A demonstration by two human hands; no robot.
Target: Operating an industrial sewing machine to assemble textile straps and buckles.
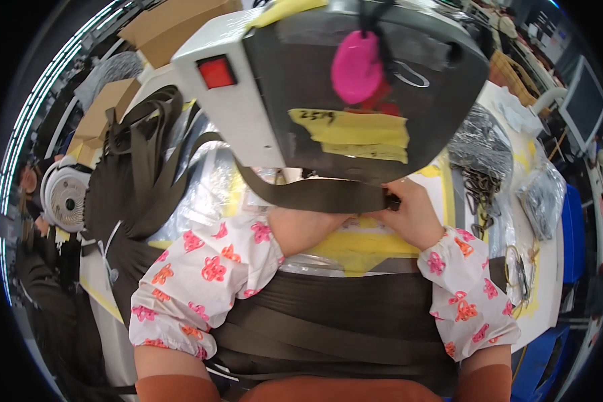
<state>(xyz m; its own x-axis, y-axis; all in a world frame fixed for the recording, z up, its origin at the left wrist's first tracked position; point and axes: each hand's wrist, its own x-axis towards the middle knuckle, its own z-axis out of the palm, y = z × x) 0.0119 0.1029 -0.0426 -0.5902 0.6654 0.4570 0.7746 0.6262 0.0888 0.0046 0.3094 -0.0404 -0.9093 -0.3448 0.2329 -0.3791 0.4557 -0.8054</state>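
Observation:
A dark brown webbing strap (315,195) runs across in front of the machine, passing over my left hand (305,229). That hand lies under the strap's lower edge, its fingers mostly hidden by it. At the strap's right end my right hand (412,213) is closed, thumb and fingers pinching the end where a small black piece (392,199) shows; its kind is too small to make out. Directly beyond both hands stands the grey and white machine (261,100), with a red switch (216,72) and a pink tag (356,67) hanging on it.
Bundled brown straps (130,181) pile up at the left, near a white fan (67,194). More straps (328,328) lie across my lap. Metal hooks (479,194) and plastic-wrapped packs (539,201) sit at the right. Cardboard boxes (174,27) stand at the far left.

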